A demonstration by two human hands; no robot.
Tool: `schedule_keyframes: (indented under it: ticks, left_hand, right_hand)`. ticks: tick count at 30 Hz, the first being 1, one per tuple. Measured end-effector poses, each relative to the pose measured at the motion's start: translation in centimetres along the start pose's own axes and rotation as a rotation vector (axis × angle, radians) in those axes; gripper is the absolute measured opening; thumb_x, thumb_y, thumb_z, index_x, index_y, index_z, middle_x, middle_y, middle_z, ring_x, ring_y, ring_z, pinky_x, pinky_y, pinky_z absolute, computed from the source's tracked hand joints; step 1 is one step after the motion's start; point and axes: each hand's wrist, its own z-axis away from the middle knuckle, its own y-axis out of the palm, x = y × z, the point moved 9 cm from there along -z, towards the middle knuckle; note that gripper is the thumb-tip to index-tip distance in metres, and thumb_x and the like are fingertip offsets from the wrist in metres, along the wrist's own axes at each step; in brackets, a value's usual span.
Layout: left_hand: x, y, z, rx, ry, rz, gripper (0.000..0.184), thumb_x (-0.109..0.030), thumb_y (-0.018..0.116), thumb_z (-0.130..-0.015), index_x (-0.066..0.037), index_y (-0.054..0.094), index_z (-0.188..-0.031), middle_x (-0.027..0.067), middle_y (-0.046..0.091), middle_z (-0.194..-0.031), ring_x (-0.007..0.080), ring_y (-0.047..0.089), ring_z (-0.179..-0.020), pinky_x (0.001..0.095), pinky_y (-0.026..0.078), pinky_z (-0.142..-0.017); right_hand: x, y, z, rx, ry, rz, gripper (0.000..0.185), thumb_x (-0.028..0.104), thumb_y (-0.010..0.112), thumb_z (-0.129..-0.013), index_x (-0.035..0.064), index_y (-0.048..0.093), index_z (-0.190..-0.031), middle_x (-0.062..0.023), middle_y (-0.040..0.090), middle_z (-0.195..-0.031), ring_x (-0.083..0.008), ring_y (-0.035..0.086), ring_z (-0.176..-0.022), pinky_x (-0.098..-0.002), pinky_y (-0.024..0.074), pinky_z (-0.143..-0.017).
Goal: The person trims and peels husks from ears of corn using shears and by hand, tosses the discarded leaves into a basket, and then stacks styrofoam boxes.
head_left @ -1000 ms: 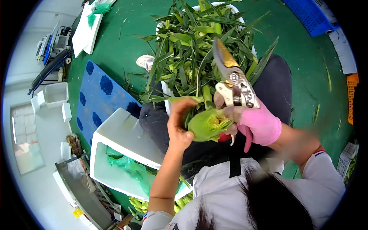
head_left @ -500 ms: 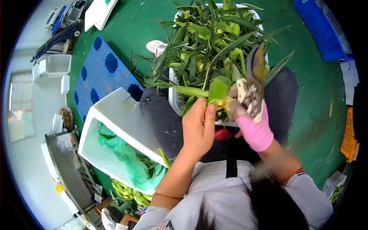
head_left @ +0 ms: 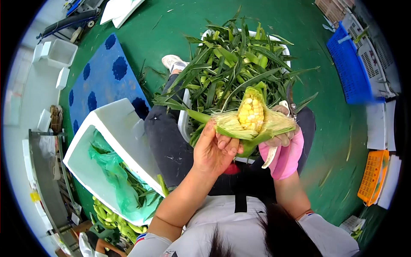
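An ear of corn (head_left: 251, 112) stands tip-up between my hands, its husk peeled down to both sides so yellow and white kernels and pale silk show. My bare left hand (head_left: 216, 150) pinches the left flap of husk. On the other side, my right hand (head_left: 284, 147), in a pink glove with bare-looking greyish fingertips, grips the right flap and also keeps hold of pruning shears (head_left: 269, 157). The shears' blades point away from me, partly hidden behind the hand. Just beyond, a white tub (head_left: 183, 124) is heaped with green corn husks (head_left: 231, 73).
A tipped white foam box (head_left: 132, 128) with a green plastic bag (head_left: 107, 165) stands at my left. Behind it lies a blue mat (head_left: 105, 81). Green ears (head_left: 112, 216) are piled lower left, near another person (head_left: 102, 246). Blue (head_left: 349, 68) and orange crates (head_left: 373, 177) stand right.
The husk has been opened outward, exposing the kernels. My hands have moved apart, and the shears, earlier raised beside the ear, are now lower in my right hand. The view has shifted.
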Motion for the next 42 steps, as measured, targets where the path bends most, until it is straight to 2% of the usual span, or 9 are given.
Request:
schedule_keyframes:
  ticks: [14,19,23,27,30,32,35,39,42]
  left_hand:
    - [-6.1,1.9,3.2,0.165,0.036,-0.690,0.034,-0.037,0.040,-0.105,-0.008,0.049,-0.091,0.0081,0.051,-0.066,0.0343,0.065,-0.063,0.0480,0.056,-0.069]
    - [-4.7,-4.4,6.9,-0.105,-0.527,-0.518,0.073,-0.061,0.029,-0.102,0.002,0.061,-0.122,0.0231,0.069,-0.098,0.0407,0.070,-0.081,0.0494,0.059,-0.075]
    - [-4.9,-4.1,11.8,-0.251,-0.526,-0.353,0.070,-0.061,0.052,-0.095,-0.001,0.056,-0.131,0.0170,0.069,-0.113,0.0298,0.070,-0.095,0.0423,0.058,-0.085]
    - [-10.2,-1.4,20.0,-0.374,0.052,-0.123,0.067,-0.051,0.065,-0.091,-0.004,0.052,-0.137,0.0130,0.064,-0.127,0.0234,0.066,-0.106,0.0386,0.055,-0.091]
    - [-15.7,-3.2,32.7,-0.406,0.581,-0.180,0.077,-0.060,0.066,-0.086,-0.006,0.049,-0.138,0.0152,0.066,-0.120,0.0269,0.069,-0.097,0.0419,0.058,-0.084]
    - [-17.9,-8.4,45.6,-0.894,0.872,-0.075,0.069,-0.061,0.069,-0.083,-0.008,0.053,-0.125,0.0103,0.066,-0.098,0.0199,0.063,-0.072,0.0304,0.052,-0.057]
    - [-18.1,-14.5,64.3,-1.656,1.039,0.153,0.056,-0.047,0.076,-0.081,-0.005,0.056,-0.112,0.0071,0.060,-0.081,0.0161,0.053,-0.061,0.0248,0.044,-0.051]
    - [-23.0,-24.1,80.2,-1.593,1.561,0.346,0.043,-0.041,0.077,-0.085,-0.010,0.059,-0.111,0.0054,0.055,-0.084,0.0171,0.051,-0.067,0.0261,0.047,-0.054]
    - [-29.2,-23.1,67.3,-1.440,1.143,-0.153,0.043,-0.042,0.056,-0.098,-0.004,0.059,-0.117,0.0118,0.063,-0.091,0.0246,0.058,-0.073,0.0359,0.054,-0.072]
  right_hand:
    - [-4.0,2.6,-0.8,0.070,0.164,0.053,0.022,0.017,0.060,-0.091,0.0149,0.046,-0.108,0.0105,0.038,-0.061,-0.0031,0.032,-0.044,-0.0234,0.0305,-0.049]
    - [-5.3,1.9,0.2,-0.064,0.220,0.811,0.044,0.020,0.069,-0.080,0.0086,0.053,-0.120,-0.0046,0.063,-0.086,-0.0212,0.063,-0.077,-0.0343,0.0519,-0.067]
    - [-16.0,5.9,2.9,0.757,0.753,1.779,0.035,0.005,0.070,-0.073,0.0045,0.058,-0.106,-0.0083,0.066,-0.086,-0.0237,0.067,-0.082,-0.0355,0.0532,-0.073]
    - [-25.7,10.7,9.8,1.524,0.138,1.975,0.039,0.004,0.071,-0.069,0.0073,0.057,-0.105,-0.0145,0.063,-0.085,-0.0354,0.063,-0.074,-0.0395,0.0514,-0.069]
    - [-26.3,8.8,8.1,1.133,0.292,1.957,0.040,0.003,0.070,-0.072,0.0075,0.057,-0.109,-0.0119,0.062,-0.087,-0.0283,0.062,-0.073,-0.0363,0.0509,-0.069]
    - [-23.5,6.9,4.3,0.873,0.172,2.011,0.037,0.000,0.067,-0.080,0.0050,0.057,-0.116,-0.0048,0.060,-0.092,-0.0131,0.057,-0.079,-0.0286,0.0491,-0.069]
    - [-15.4,-0.6,-1.2,0.252,0.446,1.688,0.048,0.008,0.060,-0.087,0.0021,0.051,-0.134,-0.0023,0.057,-0.099,-0.0124,0.053,-0.088,-0.0284,0.0449,-0.079]
    - [-7.5,-8.9,-1.7,-0.024,0.482,1.547,0.042,0.016,0.058,-0.092,-0.0021,0.053,-0.129,-0.0014,0.053,-0.088,-0.0126,0.049,-0.078,-0.0288,0.0422,-0.073]
    - [-6.2,-12.6,2.7,-0.190,0.657,1.236,0.038,0.024,0.060,-0.094,0.0039,0.053,-0.125,-0.0028,0.055,-0.096,-0.0148,0.052,-0.085,-0.0311,0.0444,-0.077]
